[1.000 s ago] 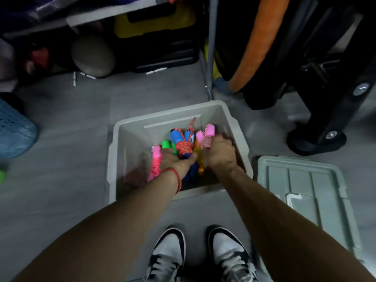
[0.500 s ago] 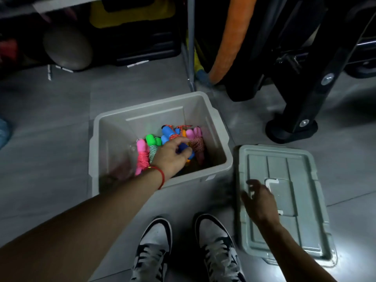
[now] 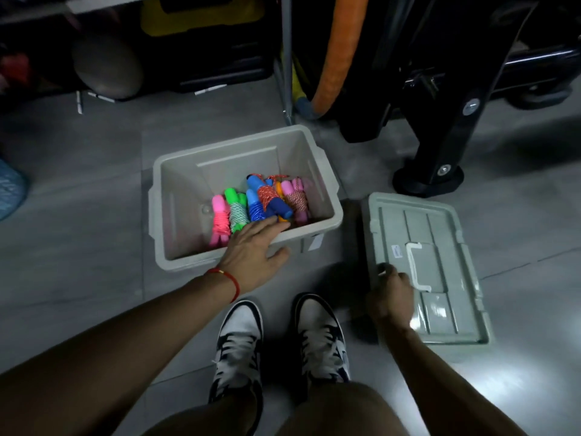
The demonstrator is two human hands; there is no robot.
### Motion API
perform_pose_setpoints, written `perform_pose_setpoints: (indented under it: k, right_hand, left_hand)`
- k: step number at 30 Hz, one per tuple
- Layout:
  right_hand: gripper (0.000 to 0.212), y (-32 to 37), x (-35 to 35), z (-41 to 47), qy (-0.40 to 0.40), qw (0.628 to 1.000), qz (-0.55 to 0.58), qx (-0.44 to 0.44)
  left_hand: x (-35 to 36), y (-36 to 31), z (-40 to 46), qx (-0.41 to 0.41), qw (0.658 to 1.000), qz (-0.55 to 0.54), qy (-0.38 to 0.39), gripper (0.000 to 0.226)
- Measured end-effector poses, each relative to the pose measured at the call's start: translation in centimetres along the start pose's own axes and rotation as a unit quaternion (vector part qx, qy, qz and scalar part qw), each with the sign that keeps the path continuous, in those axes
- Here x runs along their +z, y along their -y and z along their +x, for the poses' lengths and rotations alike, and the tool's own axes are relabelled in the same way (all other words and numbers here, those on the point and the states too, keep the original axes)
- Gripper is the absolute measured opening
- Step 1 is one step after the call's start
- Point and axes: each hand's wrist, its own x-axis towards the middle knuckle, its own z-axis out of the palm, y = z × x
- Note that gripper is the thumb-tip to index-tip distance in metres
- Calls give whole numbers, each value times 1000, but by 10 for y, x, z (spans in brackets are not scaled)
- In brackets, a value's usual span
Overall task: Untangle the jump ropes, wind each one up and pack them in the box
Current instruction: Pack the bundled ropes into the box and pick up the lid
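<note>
**Ropes are in the box, lid comes next**

The jump ropes [image 3: 261,202] all lie in the gray box [image 3: 176,199] on the floor. Each one looks wound up into a small bundle. There is a pink one [image 3: 220,220], a green one [image 3: 235,210], blue ones [image 3: 256,196] and a pale pink one [image 3: 297,196]. They sit side by side along the right and near part of the box. The left part of the box shows its bare bottom.

The left hand [image 3: 251,251] rests over the near edge of the box. Its fingers are straight and spread, so this grip is open and holds nothing. The fingertips are just beside the blue bundles, maybe touching them. It is too dark there to be sure.

The right hand [image 3: 391,294] is on the lid [image 3: 440,247], which lies flat on the floor to the right of the box. The fingers curl at the near left edge of the lid. It looks like this grip is closing on that edge, but the picture is a bit blurry there.

So the untangling and the winding look done. The packing looks done too, since no loose rope shows on the floor. What seems left is to lift the lid and put it on the box. The lid is wide and flat, so it may need both hands to line it up.
</note>
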Motion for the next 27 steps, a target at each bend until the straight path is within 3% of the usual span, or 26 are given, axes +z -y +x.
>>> perform_pose_setpoints:
  k: [3,8,11,13,16,18,20,22,27]
  right_hand:
    - [37,-7,-57,-5,5,997,58,-57]
    - [47,-12,-144,-25,6,984,129,-124]
    - [47,10,-171,-38,38,969,155,-191]
    - [47,33,-182,-46,22,951,113,-287]
    - [49,78,-182,-37,8,885,-10,-465]
    - [49,113,-171,-21,29,856,-42,-514]
    - [54,150,-150,-4,62,852,-63,-517]
    - [57,179,-121,11,99,849,-84,-513]
    - [56,211,-61,6,191,812,-191,-517]
  left_hand:
    - [-11,-20,-8,13,999,-42,6,71]
    - [-40,-63,-22,34,993,-115,-12,63]
    - [-64,-77,-26,1,980,-197,-35,58]
    - [-84,-78,-30,-35,949,-304,-74,51]
    - [-112,-59,-37,-131,889,-411,-152,43]
    - [-124,-33,-41,-194,856,-440,-188,31]
    - [-129,-1,-42,-257,839,-428,-216,24]
    - [-125,33,-46,-312,848,-365,-225,14]
    - [-91,98,-55,-408,884,-155,-165,38]
